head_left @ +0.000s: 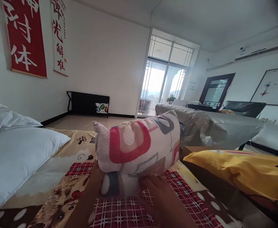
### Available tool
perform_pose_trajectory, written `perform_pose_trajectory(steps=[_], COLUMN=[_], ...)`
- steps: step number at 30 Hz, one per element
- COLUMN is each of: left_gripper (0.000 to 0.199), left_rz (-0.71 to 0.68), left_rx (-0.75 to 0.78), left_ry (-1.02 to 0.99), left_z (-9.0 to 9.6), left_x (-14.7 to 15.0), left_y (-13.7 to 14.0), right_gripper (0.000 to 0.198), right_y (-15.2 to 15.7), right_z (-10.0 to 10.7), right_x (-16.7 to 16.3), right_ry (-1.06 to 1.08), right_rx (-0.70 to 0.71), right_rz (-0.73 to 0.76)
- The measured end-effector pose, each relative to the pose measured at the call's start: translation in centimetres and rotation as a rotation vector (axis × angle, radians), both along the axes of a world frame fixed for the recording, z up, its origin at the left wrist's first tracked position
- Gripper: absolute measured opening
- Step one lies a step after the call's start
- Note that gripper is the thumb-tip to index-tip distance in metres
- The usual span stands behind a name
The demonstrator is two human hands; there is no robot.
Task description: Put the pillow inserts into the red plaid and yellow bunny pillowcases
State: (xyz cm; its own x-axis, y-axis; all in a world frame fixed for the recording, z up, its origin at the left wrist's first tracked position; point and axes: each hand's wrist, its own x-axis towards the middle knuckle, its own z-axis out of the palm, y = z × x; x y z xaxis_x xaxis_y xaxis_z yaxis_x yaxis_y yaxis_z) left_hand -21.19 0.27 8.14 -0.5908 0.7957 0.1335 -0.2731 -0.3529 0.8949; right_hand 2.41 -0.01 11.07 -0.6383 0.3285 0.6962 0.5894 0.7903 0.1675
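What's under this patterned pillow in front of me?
A printed blanket with red plaid shows around the patterned pillow. Directly beneath, the pillow and right hand cover the view.

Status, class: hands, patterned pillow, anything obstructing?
Left hand at left end of patterned pillow; right hand at lower front. Pillow over printed blanket. Yellow pillow at right, not blocking.

A bedroom-like space in what appears to be a private home.
A patterned pillow (139, 142), a white pillow (22, 155) and a printed blanket (122, 212) fill the foreground; calligraphy marks a red scroll (26, 47) and a white scroll (59, 47), with glass doors (161, 80), a potted plant (171, 98) and an air conditioner (260, 53) beyond.
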Motion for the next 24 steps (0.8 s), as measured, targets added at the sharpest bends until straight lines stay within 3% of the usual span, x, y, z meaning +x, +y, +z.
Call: perform_pose_trajectory(steps=[2,5,8,11,14,18,21,22,24], left_gripper=[0.035,0.026,0.023,0.021,0.02,0.063,0.097,0.1,0.089], left_rz=[-0.099,-0.373,-0.528,-0.539,-0.466,-0.23,-0.073,-0.081,-0.125], left_rx=[0.037,0.162,0.295,0.317,0.226,0.056,0.014,-0.02,-0.11], left_ry=[0.103,0.327,0.534,0.692,0.805,1.119,1.256,1.256,1.215], left_z=[0.2,1.2,2.3,2.7,2.7,2.6,2.2,2.0,1.7], left_x=[0.7,2.6,4.1,4.3,3.6,1.9,0.7,0.4,0.3], left_y=[-0.2,-1.0,-1.9,-2.5,-2.6,-2.2,-1.5,-1.3,-0.9], right_gripper=[0.025,0.061,0.093,0.076,0.049,0.036,0.035,0.035,0.037], right_y=[-0.8,-0.8,-0.4,0.1,0.6,1.0,1.1,1.1,1.0], right_z=[1.1,2.1,2.5,2.7,2.8,2.7,2.7,2.7,2.7], right_x=[1.7,4.4,5.9,6.3,6.1,5.8,5.9,5.9,5.7], right_ry=[0.079,0.338,0.373,0.265,0.273,0.358,0.41,0.415,0.381], right_rx=[-0.012,0.129,0.065,-0.013,0.0,0.028,0.059,0.062,0.064], right_rz=[0.016,-0.085,-0.117,-0.013,0.064,0.09,0.088,0.081,0.069])
